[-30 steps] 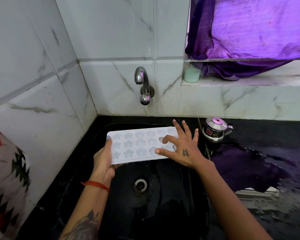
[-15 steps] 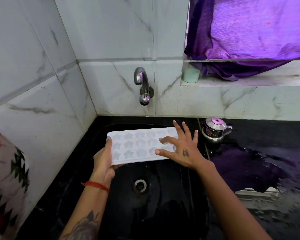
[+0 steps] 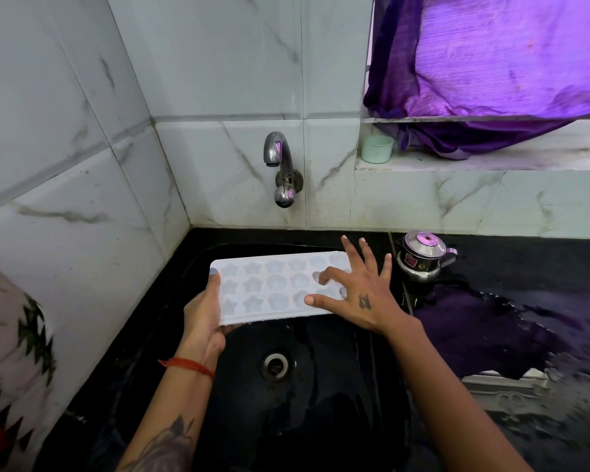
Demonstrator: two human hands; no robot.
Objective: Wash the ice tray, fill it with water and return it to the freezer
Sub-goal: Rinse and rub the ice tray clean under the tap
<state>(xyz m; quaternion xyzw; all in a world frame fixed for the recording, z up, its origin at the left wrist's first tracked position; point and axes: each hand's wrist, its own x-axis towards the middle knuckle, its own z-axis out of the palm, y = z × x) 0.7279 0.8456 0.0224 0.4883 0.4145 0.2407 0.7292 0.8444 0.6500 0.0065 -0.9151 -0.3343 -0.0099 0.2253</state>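
While one ice tray (image 3: pixel 273 287) hung flat over the back of the single black sink (image 3: pixel 321 403), the left hand (image 3: pixel 203 311) gripped its left end, and the right hand (image 3: pixel 358 294) rested spread fingers (image 3: pixel 349 248) on its right end, below one tap (image 3: pixel 280 158).

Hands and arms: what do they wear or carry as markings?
Both arms are bare, with no sleeves. The left hand has a red thread round its wrist and a dark tattoo on the forearm. The right hand has a small dark tattoo on its back.
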